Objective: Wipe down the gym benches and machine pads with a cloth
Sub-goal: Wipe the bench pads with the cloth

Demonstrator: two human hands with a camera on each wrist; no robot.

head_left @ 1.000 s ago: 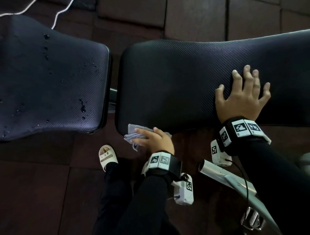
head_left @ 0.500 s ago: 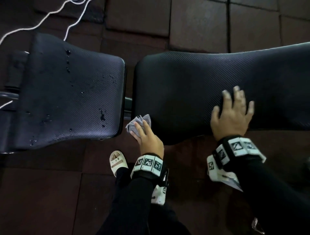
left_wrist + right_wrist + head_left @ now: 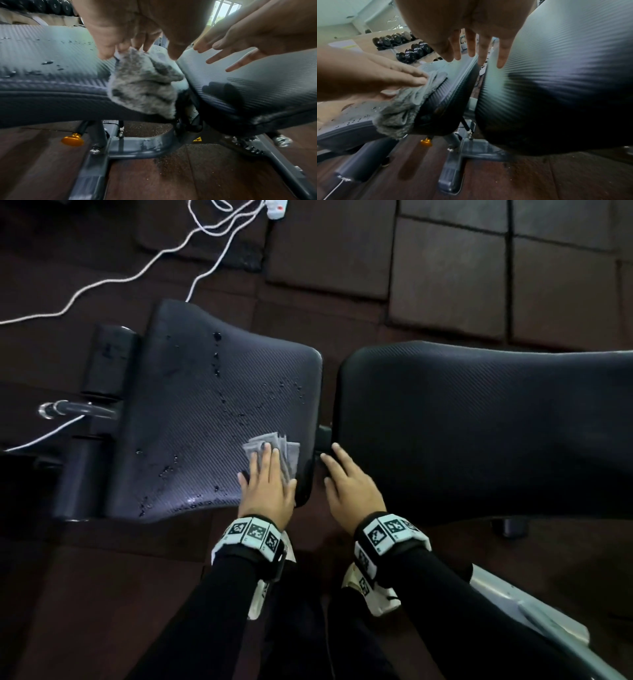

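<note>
The step in hand looks like wiping the wet seat pad (image 3: 205, 419); the left hand (image 3: 269, 486) lies flat, fingers straight, pressing the grey cloth (image 3: 277, 451) onto the pad's near right corner, one edge draping over the rim; the right hand (image 3: 349, 486), spread and holding nothing, rests at the near left end of the back pad (image 3: 479, 422); droplets lie left and far of the cloth, so the next stroke should probably sweep leftward; the bench's long axis runs left to right.
</note>
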